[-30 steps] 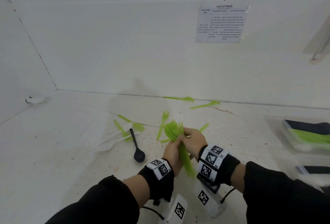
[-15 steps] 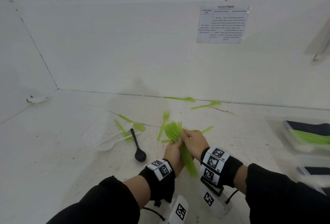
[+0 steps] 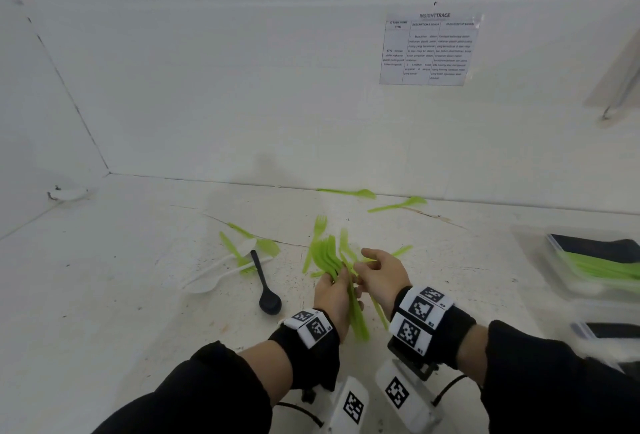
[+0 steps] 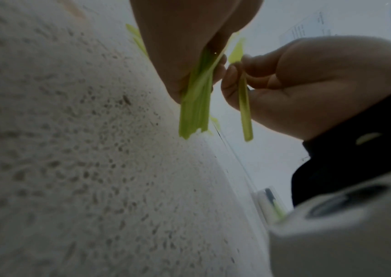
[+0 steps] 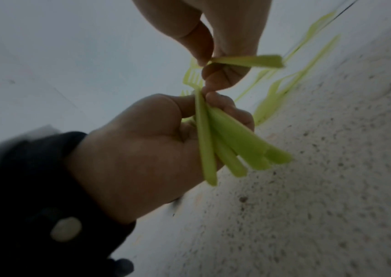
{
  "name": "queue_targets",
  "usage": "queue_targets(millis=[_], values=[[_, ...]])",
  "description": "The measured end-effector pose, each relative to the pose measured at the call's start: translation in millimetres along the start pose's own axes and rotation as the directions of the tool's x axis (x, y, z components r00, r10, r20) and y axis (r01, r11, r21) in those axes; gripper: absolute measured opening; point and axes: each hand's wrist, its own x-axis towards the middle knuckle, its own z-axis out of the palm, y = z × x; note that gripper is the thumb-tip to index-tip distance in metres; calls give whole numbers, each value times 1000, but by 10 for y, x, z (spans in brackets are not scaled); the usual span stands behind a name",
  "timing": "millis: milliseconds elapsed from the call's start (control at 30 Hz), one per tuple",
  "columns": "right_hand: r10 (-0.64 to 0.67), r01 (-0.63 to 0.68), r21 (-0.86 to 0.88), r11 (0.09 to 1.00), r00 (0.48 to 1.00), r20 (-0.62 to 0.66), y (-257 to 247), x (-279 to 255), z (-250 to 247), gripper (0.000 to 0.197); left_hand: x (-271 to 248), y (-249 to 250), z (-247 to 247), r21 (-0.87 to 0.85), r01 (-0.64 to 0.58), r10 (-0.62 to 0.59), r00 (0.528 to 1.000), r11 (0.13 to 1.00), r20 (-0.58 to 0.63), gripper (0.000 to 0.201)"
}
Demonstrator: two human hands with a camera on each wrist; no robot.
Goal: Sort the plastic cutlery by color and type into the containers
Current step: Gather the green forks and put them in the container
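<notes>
My left hand [image 3: 341, 279] grips a bundle of green forks [image 3: 327, 257] just above the table, tines pointing away and handles [image 4: 194, 112] hanging toward me. Just to its right, my right hand [image 3: 367, 271] pinches a single green utensil [image 3: 379, 312] between thumb and fingers, held apart from the bundle. The right wrist view shows that pinch [image 5: 248, 61] above the left hand's bundle [image 5: 225, 146]. The utensil's head is too blurred to name. A loose green fork [image 3: 317, 236] lies behind the hands.
On the table to the left lie a black spoon [image 3: 265, 281], white spoons [image 3: 214, 272] and green pieces [image 3: 239, 253]. Two green spoons [image 3: 398, 205] lie by the back wall. Clear containers [image 3: 533, 243] with green and black cutlery stand at the right edge.
My right hand, which lay over the bundle, has drawn off to the right with one green utensil. The left hand keeps the bundle, almost in the same place.
</notes>
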Motion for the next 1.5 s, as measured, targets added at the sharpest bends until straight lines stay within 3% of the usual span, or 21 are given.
queue_targets(millis=[167, 367, 533, 767, 867, 1033, 1200, 1333, 1500], values=[[-60, 66, -124, 990, 997, 47, -51, -50, -55, 25, -68, 30, 8, 16, 34, -35, 998, 999, 45, 15], [-88, 105, -189, 976, 992, 94, -99, -27, -63, 31, -101, 39, -4, 19, 44, -45, 997, 999, 69, 17], [-113, 130, -228, 965, 990, 88, -70, 47, -74, 26, -139, 50, 35, -81, 62, -54, 994, 995, 90, 22], [-80, 106, -222, 969, 989, 127, -15, 76, -124, 22, -144, 92, 47, -144, 172, -154, 980, 974, 129, 36], [-103, 131, -188, 973, 983, 152, -14, 64, -124, 23, -135, 85, 40, -45, 123, -120, 990, 991, 72, 33], [-106, 128, -205, 970, 987, 117, 14, 44, -105, 22, -140, 60, 4, -30, 98, -95, 992, 995, 77, 28], [-114, 132, -208, 969, 989, 98, 74, 40, -116, 9, -160, 49, -18, -57, 107, -99, 985, 993, 139, 30], [-77, 94, -171, 981, 992, 103, 96, 43, -89, 16, -176, 78, 3, -88, 84, -75, 991, 993, 110, 24], [-96, 125, -209, 970, 985, 142, 70, 11, -52, 20, -143, 127, 42, -138, 134, -127, 990, 981, 60, 31]])
